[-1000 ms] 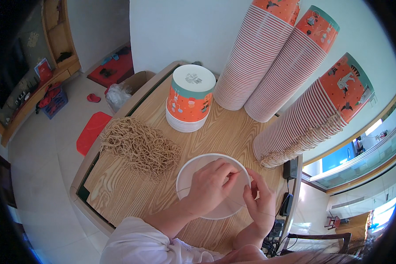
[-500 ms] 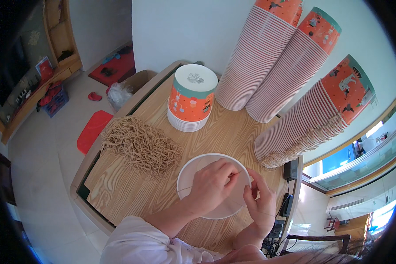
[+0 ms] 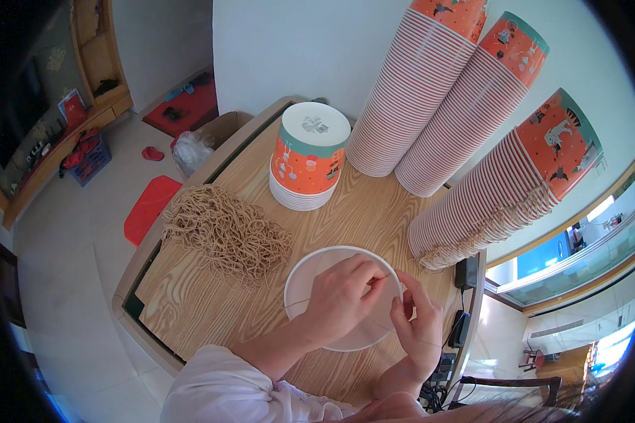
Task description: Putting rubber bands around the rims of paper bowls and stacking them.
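Observation:
An open white paper bucket [image 3: 310, 278] stands mouth-up at the near side of the table. My left hand [image 3: 342, 292] reaches over its mouth, thumb and fingers pinched on a thin tan cord [image 3: 298, 303] by the right part of the rim. Thumb and index finger of my right hand [image 3: 420, 324] close around the right edge of the bucket; whether they also pinch cord is hidden. Left of the bucket lies a loose heap of tan cords [image 3: 226, 236].
Behind stands a short upside-down stack of orange and green buckets [image 3: 307, 158]. Tall bucket stacks [image 3: 413, 92] rise at the back, and another stack [image 3: 487, 190] at right has cords along its side. Black adapters [image 3: 460, 329] and cables lie along the right table edge. A red stool [image 3: 148, 211] stands left.

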Motion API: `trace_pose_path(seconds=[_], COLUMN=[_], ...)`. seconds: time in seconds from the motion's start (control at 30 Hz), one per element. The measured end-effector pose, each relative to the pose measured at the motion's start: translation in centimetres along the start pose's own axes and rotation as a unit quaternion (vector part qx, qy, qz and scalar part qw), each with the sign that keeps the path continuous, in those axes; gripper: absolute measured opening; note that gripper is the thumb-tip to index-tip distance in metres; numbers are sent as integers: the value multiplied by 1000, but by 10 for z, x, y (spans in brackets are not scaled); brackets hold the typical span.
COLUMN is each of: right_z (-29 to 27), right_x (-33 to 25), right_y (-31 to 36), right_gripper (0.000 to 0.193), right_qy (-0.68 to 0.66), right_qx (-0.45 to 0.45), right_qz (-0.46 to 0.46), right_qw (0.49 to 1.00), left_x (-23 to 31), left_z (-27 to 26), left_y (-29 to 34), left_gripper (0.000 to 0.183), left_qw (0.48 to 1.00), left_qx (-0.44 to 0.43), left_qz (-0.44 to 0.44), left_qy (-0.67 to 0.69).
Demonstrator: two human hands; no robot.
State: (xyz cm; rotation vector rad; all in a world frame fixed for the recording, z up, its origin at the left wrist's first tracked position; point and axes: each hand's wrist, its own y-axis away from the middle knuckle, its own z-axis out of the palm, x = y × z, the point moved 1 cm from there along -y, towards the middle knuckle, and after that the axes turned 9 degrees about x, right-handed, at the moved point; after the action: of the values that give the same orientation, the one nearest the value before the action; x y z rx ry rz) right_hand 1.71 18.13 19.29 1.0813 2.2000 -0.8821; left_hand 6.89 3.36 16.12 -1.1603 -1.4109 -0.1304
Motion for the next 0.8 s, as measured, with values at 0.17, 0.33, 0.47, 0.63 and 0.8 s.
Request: trace_pose_path(seconds=[0.17,0.33,0.47,0.63,0.8], right_z=[0,-1,0,-2,-7], right_x=[2,1,2,0,3], right_y=[0,1,3,4,6], right_gripper=[38,38,39,39,38], right_qy=[-1,-7,-4,8,13], right_qx=[-2,-8,-15,-4,-2], right_qz=[-6,-5,-4,-15,-39], right_qw=[1000,1000,1000,1000,999], left_x=[0,1,-2,5,2], left_z=[2,2,4,2,3], left_y=[1,1,1,-1,-2], left_gripper=[10,11,13,20,30], left_qw=[1000,1000,998,998,996], left_qx=[11,22,44,50,58], left_qz=[7,15,40,0,58], left_qy=[-2,-10,-5,36,27])
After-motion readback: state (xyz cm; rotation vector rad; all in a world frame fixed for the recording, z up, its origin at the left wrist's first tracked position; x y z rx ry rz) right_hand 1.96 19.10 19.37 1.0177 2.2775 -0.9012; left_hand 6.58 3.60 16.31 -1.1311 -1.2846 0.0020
